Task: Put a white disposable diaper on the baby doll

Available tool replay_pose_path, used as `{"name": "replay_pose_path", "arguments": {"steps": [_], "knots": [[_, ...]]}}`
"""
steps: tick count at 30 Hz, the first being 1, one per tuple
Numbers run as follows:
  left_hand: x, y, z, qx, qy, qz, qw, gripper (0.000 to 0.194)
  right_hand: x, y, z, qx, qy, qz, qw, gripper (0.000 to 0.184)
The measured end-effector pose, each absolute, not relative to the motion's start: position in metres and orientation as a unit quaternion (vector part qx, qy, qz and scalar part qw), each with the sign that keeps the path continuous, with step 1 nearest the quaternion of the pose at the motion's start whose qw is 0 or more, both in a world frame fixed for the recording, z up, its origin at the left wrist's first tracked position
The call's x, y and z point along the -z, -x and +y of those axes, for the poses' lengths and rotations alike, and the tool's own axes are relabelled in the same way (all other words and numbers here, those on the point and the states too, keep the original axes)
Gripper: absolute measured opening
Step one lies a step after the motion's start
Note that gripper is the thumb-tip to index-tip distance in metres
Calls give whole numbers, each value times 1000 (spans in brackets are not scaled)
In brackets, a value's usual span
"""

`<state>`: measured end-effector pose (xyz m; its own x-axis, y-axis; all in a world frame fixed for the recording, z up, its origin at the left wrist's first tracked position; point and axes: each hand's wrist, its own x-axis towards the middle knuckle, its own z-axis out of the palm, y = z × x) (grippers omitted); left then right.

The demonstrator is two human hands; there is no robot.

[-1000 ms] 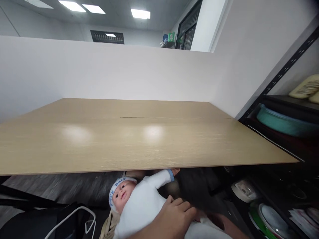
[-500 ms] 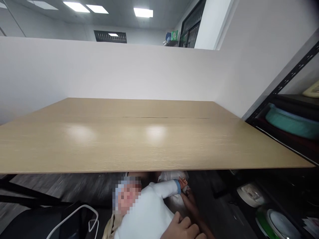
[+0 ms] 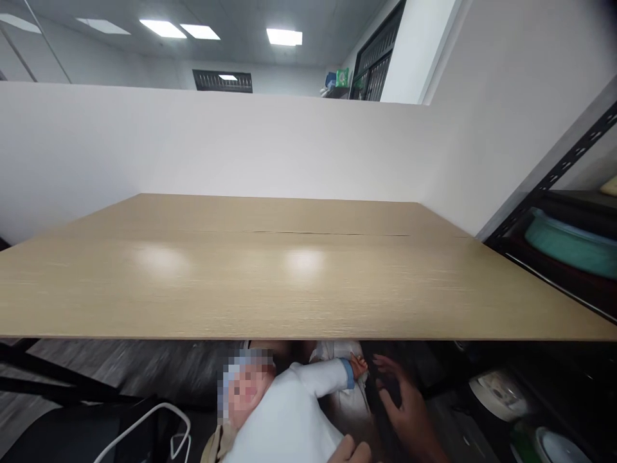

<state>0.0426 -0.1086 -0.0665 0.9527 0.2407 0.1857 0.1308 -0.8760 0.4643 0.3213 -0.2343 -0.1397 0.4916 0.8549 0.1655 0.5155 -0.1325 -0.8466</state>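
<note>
A baby doll (image 3: 294,418) in a white suit and a blue-and-white cap lies face up below the front edge of the wooden tabletop (image 3: 299,283). Its one arm, with a blue cuff, reaches right. My right hand (image 3: 405,402) hovers just right of the doll's small hand, fingers spread, holding nothing. My left hand (image 3: 351,451) shows only as knuckles at the bottom edge, pressed on the doll's body. The doll's legs are out of view.
A white partition wall (image 3: 216,141) stands behind the table. At the right, a black metal rack (image 3: 554,177) holds a teal basin (image 3: 573,244), with bowls and plates (image 3: 496,392) lower down. A white cable (image 3: 149,421) loops over dark items at lower left.
My right hand has come into view beside the doll's hand with its fingers spread. My left hand has slid down the doll's body, almost out of the picture. The view has tipped slightly.
</note>
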Motion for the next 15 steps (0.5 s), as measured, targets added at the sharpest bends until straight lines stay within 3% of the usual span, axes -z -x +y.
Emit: {"name": "replay_pose_path", "arguments": {"steps": [5,9,12,15], "knots": [[70,-10,-72,-157,-944,174,232,40,56,-270,-198,-201,582,-753,234,67],[65,3,-84,-199,-931,207,227,41,36,-221,-151,-186,560,-801,99,37],[54,18,-115,-224,-927,210,218,43,29,-193,-132,-167,519,-834,84,32],[40,43,-155,-260,-914,232,206,54,16,-177,-135,-171,487,-845,139,35]]}}
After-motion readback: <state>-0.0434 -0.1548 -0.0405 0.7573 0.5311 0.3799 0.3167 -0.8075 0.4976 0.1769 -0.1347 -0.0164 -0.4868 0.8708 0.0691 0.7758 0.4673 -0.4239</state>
